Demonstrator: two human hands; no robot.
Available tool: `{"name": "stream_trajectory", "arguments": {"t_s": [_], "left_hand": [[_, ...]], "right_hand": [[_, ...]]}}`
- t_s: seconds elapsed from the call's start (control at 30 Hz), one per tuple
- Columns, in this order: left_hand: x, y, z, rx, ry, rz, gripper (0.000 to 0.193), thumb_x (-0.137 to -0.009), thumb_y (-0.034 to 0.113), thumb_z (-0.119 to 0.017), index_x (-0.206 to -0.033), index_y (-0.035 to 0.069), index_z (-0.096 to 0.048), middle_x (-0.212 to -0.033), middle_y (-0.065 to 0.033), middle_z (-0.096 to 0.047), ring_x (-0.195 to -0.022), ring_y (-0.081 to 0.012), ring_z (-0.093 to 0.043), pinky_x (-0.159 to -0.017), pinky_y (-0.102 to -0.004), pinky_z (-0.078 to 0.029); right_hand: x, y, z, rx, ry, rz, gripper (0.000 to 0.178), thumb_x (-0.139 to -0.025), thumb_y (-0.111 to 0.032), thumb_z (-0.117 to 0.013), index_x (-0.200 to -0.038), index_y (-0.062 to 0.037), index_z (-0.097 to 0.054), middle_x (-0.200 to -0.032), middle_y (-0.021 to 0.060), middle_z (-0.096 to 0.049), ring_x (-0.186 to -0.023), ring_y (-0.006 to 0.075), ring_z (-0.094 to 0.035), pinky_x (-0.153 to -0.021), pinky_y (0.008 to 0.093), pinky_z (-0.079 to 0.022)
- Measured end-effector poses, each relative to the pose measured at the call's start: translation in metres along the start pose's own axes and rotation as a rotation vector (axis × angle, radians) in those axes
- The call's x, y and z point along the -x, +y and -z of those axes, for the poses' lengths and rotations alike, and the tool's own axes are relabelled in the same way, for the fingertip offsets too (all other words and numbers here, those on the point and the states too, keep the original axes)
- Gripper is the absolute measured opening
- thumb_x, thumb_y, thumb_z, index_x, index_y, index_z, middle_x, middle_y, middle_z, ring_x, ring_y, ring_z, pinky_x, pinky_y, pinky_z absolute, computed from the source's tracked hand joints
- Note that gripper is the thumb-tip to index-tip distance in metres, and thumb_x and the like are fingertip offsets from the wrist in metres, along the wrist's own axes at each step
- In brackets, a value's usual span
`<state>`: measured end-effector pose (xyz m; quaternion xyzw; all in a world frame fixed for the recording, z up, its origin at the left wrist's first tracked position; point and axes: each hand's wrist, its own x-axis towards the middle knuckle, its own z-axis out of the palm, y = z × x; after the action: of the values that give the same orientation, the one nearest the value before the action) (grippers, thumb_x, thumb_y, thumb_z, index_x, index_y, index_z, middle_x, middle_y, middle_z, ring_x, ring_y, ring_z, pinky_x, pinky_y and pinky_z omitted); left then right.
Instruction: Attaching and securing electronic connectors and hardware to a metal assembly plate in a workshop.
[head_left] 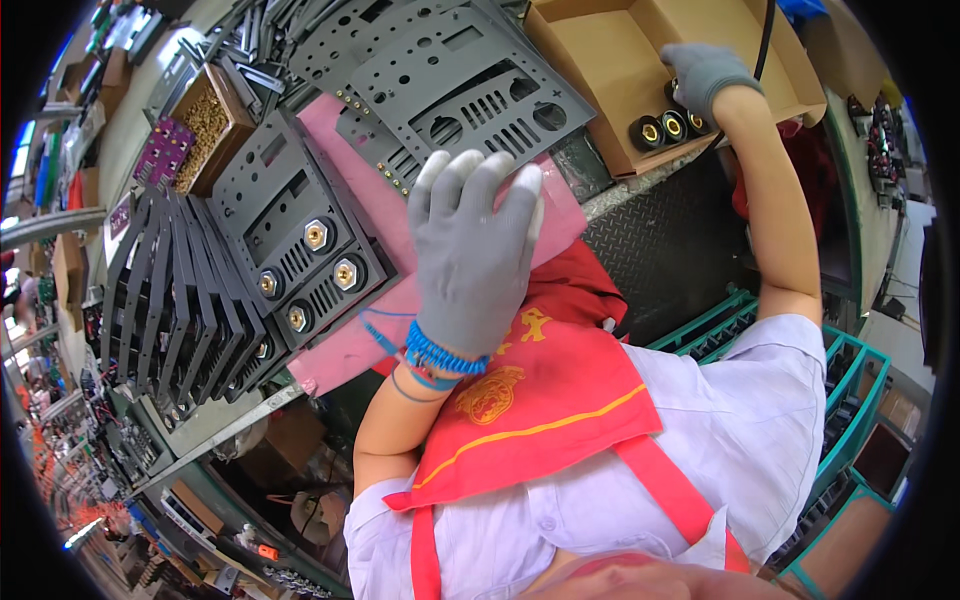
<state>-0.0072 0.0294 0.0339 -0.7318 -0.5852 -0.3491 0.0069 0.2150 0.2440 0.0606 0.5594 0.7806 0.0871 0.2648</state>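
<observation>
Red cloth makes the apron [560, 400] close by at 5 o'clock. Green crates [872, 375] at 4 o'clock hold dark things too small to tell. Near the middle, the gloved left hand [472, 265] has a wide, loose grip, its fingertips by flat grey panels [400, 75] at 12 o'clock. I cannot tell if they touch. These have round holes and thin slots. At 10 o'clock, one grey panel [265, 190] has round black parts with shiny gold middles. More panels [165, 290] lean together at 9 o'clock. At 1 o'clock, a cardboard box [590, 50] holds black round parts [648, 132] with gold rings. The right hand [710, 80] bends over them; I cannot tell if its grip holds one. Farther off at 10 o'clock, a small box [230, 152] is full of tiny gold bits [205, 120].
</observation>
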Motion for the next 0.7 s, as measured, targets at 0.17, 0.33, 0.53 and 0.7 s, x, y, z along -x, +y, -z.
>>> {"name": "stream_trajectory", "arguments": {"t_s": [0.17,0.33,0.53,0.7], "left_hand": [[-0.007,-0.010,-0.028,-0.155,-0.011,0.067,0.014,-0.083,0.018,-0.066,-0.094,0.010,-0.069,-0.087,-0.0048,-0.061,-0.089,-0.0263,-0.057,-0.094,-0.0439,-0.040],[-0.015,-0.006,-0.001,-0.154,0.033,0.127,0.010,-0.081,0.016,-0.067,-0.090,0.012,-0.070,-0.081,-0.0049,-0.061,-0.086,-0.0265,-0.057,-0.086,-0.0411,-0.041],[0.026,-0.014,0.025,-0.102,-0.130,0.139,0.013,-0.079,0.010,-0.066,-0.092,0.011,-0.066,-0.084,-0.0036,-0.055,-0.089,-0.0239,-0.055,-0.097,-0.0471,-0.038],[0.028,-0.005,0.030,-0.031,-0.036,0.185,0.023,-0.079,0.013,-0.069,-0.102,0.010,-0.068,-0.098,-0.0079,-0.057,-0.096,-0.0282,-0.056,-0.096,-0.0444,-0.041]], "right_hand": [[-0.012,-0.007,-0.038,0.007,0.008,-0.014,0.025,-0.086,-0.007,-0.057,-0.110,-0.0094,-0.063,-0.110,0.0152,-0.064,-0.103,0.0372,-0.063,-0.088,0.0471,-0.050],[-0.021,-0.010,-0.045,0.225,0.093,0.030,0.028,-0.082,-0.006,-0.060,-0.110,-0.0095,-0.062,-0.107,0.0172,-0.062,-0.104,0.0353,-0.062,-0.097,0.0491,-0.042],[0.030,-0.027,0.023,-0.478,0.502,0.104,0.037,-0.076,-0.002,-0.065,-0.111,-0.0059,-0.055,-0.107,0.0155,-0.060,-0.102,0.0330,-0.060,-0.094,0.0410,-0.045],[0.076,-0.072,0.028,-1.176,0.551,0.658,0.046,-0.077,0.002,-0.067,-0.120,-0.0060,-0.054,-0.114,0.0104,-0.063,-0.108,0.0210,-0.062,-0.099,0.0340,-0.045]]}}
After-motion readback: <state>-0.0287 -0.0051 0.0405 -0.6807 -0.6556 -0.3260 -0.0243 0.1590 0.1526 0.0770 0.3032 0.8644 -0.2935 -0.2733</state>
